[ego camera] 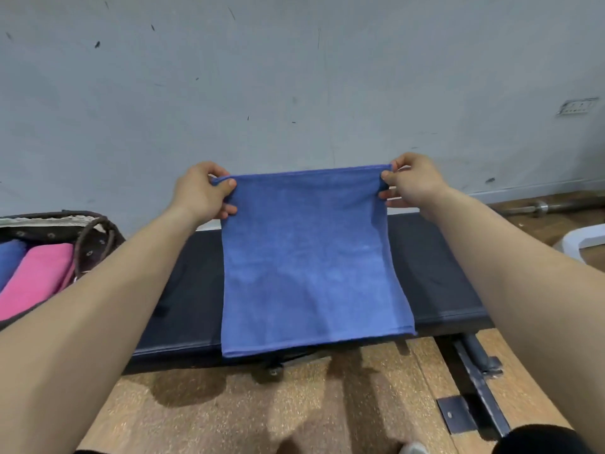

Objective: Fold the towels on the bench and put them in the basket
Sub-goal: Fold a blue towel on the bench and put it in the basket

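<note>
A blue towel (307,257) hangs doubled over in front of the black padded bench (435,267), its lower edges reaching just past the bench's near side. My left hand (201,193) pinches its top left corner. My right hand (414,183) pinches the top right corner, and the top edge is stretched straight between them. At the far left stands a dark basket (95,244) with rope handles. Inside it lie a folded pink towel (39,276) and a folded blue towel (11,257).
A grey scuffed wall (294,77) runs close behind the bench. The bench's metal foot and bracket (474,378) stick out over the wooden floor at the right. A barbell bar (537,208) lies along the wall and a white object (582,239) sits at the right edge.
</note>
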A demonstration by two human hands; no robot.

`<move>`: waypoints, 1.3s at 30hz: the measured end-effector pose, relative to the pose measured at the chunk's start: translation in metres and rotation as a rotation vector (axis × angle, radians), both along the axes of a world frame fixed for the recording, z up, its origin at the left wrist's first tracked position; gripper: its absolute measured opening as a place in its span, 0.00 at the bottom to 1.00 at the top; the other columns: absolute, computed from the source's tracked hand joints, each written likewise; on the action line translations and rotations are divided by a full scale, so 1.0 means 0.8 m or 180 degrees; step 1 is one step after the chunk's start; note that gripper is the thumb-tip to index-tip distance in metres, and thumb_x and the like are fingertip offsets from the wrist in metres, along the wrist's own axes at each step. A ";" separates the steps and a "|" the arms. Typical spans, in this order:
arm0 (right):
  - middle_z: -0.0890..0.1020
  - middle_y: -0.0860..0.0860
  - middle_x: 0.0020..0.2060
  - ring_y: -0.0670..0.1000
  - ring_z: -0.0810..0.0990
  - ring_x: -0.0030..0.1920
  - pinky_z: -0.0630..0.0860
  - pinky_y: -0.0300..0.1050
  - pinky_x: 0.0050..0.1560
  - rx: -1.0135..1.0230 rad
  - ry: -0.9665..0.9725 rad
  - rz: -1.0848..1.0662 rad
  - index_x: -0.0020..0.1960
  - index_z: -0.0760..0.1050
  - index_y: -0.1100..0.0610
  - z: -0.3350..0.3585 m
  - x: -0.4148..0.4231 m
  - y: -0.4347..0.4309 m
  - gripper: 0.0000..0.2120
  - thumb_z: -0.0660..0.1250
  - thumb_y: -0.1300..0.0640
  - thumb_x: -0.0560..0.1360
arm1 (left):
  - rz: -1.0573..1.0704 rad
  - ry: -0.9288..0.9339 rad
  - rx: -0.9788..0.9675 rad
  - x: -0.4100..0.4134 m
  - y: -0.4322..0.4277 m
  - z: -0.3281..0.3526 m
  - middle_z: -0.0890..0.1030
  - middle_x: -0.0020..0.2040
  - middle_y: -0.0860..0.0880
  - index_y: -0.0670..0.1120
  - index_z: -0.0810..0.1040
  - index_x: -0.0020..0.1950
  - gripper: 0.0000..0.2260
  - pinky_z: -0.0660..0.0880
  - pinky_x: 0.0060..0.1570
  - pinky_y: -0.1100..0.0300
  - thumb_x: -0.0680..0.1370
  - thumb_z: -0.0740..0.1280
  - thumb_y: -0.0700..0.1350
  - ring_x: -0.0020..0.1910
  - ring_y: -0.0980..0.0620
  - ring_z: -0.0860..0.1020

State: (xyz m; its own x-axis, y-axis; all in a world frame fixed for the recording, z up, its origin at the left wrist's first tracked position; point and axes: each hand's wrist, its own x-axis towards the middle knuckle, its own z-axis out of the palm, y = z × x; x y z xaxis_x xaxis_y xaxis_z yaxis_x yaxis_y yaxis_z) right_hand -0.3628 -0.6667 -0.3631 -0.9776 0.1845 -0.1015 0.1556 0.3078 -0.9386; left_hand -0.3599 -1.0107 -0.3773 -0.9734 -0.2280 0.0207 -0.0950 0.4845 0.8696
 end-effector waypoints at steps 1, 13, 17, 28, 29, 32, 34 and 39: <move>0.75 0.53 0.41 0.53 0.79 0.33 0.81 0.51 0.40 -0.0072 -0.0015 0.0005 0.42 0.66 0.53 -0.003 -0.010 -0.002 0.11 0.64 0.63 0.81 | 0.0014 0.0001 0.0030 -0.010 0.000 -0.001 0.78 0.48 0.43 0.44 0.74 0.52 0.03 0.81 0.31 0.54 0.81 0.67 0.42 0.32 0.45 0.82; 0.80 0.57 0.41 0.53 0.81 0.41 0.82 0.43 0.42 -0.0151 0.0008 0.0363 0.42 0.74 0.57 -0.065 0.017 0.007 0.09 0.65 0.70 0.77 | -0.0361 -0.0125 -0.0514 0.031 -0.018 -0.037 0.83 0.46 0.47 0.50 0.79 0.44 0.03 0.81 0.50 0.46 0.76 0.72 0.45 0.47 0.42 0.82; 0.86 0.55 0.48 0.54 0.84 0.52 0.81 0.52 0.56 0.0301 0.0208 0.0591 0.40 0.77 0.58 -0.095 0.066 0.029 0.10 0.68 0.73 0.72 | -0.0655 -0.0107 -0.1024 0.084 -0.018 -0.050 0.83 0.43 0.54 0.52 0.80 0.42 0.04 0.74 0.45 0.60 0.74 0.74 0.45 0.43 0.55 0.80; 0.85 0.45 0.51 0.46 0.83 0.52 0.78 0.45 0.57 0.1961 0.0337 0.1057 0.42 0.76 0.48 -0.126 0.123 0.038 0.11 0.68 0.64 0.74 | -0.1340 -0.0351 -0.2073 0.151 -0.027 -0.077 0.80 0.49 0.56 0.56 0.77 0.42 0.07 0.77 0.53 0.50 0.73 0.75 0.48 0.49 0.54 0.79; 0.85 0.46 0.51 0.48 0.83 0.52 0.79 0.48 0.56 0.2106 0.0355 0.1060 0.43 0.77 0.47 -0.124 0.124 0.039 0.10 0.68 0.63 0.75 | -0.1315 -0.0333 -0.2146 0.152 -0.026 -0.077 0.80 0.49 0.56 0.56 0.77 0.42 0.07 0.77 0.52 0.51 0.73 0.74 0.48 0.49 0.54 0.78; 0.84 0.47 0.50 0.52 0.81 0.50 0.79 0.50 0.50 0.2718 0.0309 0.1227 0.46 0.78 0.46 -0.116 0.124 0.042 0.08 0.69 0.60 0.75 | -0.1392 -0.0340 -0.2473 0.151 -0.022 -0.075 0.78 0.48 0.58 0.59 0.76 0.42 0.07 0.76 0.50 0.52 0.74 0.73 0.50 0.47 0.55 0.76; 0.83 0.45 0.53 0.53 0.80 0.53 0.79 0.51 0.51 0.3070 0.0211 0.1500 0.49 0.80 0.47 -0.111 0.125 0.042 0.08 0.68 0.59 0.74 | -0.1505 -0.0377 -0.2731 0.152 -0.021 -0.076 0.76 0.49 0.59 0.60 0.77 0.42 0.05 0.75 0.48 0.54 0.75 0.72 0.52 0.47 0.56 0.75; 0.75 0.43 0.57 0.51 0.72 0.59 0.76 0.51 0.54 0.3315 0.0195 0.1461 0.52 0.83 0.45 -0.095 0.126 0.030 0.14 0.63 0.58 0.74 | -0.1324 -0.0320 -0.2960 0.142 -0.008 -0.066 0.75 0.49 0.60 0.60 0.81 0.40 0.08 0.75 0.48 0.54 0.74 0.67 0.61 0.52 0.56 0.72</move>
